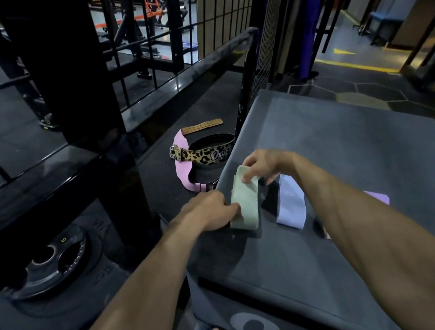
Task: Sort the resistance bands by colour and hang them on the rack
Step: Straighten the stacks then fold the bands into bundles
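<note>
Both hands [210, 213] [260, 164] pinch the green band [244, 202] over the grey pad [342, 152].

Pale green band [244, 202]: flat, folded, pinched at both ends by hands. Lavender band [291, 205]: flat, just right of it. Purple band [377, 197]: partly hidden behind right forearm.

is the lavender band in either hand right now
No, the lavender band lies flat on the grey pad, while the left hand and right hand both pinch the pale green band.
</note>
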`<action>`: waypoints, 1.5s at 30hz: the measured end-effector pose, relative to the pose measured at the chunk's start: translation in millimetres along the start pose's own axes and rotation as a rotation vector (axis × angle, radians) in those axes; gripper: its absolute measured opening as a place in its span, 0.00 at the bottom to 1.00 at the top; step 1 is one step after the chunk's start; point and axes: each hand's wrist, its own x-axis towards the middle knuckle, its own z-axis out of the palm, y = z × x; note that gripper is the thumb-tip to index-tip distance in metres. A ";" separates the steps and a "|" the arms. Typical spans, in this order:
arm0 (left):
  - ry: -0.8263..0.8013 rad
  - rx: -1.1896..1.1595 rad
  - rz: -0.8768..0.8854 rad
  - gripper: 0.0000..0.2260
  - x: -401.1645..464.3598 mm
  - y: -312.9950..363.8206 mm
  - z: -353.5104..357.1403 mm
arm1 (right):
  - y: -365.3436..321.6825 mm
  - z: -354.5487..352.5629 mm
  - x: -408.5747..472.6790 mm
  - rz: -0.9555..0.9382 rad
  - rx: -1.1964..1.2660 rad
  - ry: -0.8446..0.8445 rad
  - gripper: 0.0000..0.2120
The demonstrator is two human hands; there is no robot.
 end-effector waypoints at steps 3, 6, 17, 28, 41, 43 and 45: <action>0.117 -0.029 -0.031 0.19 -6.3 10.7 2.7 | 1.6 0.7 -1.3 0.004 0.005 0.000 0.15; 0.167 0.037 -0.070 0.36 -12.1 33.3 9.5 | -0.1 3.4 -1.7 -0.004 -0.011 0.027 0.14; 0.225 0.233 -0.084 0.34 -17.9 60.6 34.3 | 5.4 3.8 3.1 0.079 0.082 -0.074 0.14; 0.204 0.304 -0.115 0.38 -26.6 57.9 42.4 | -0.5 -2.5 0.1 0.051 0.076 -0.131 0.12; 0.219 0.074 -0.096 0.30 -35.4 51.1 49.4 | -7.6 2.8 1.1 0.032 0.033 -0.190 0.07; 0.213 0.058 -0.097 0.30 -36.0 50.4 49.9 | -8.5 2.0 -0.3 0.024 0.007 -0.189 0.07; 0.212 0.050 -0.093 0.30 -35.3 49.4 50.0 | -8.8 1.3 -1.7 0.023 -0.015 -0.195 0.08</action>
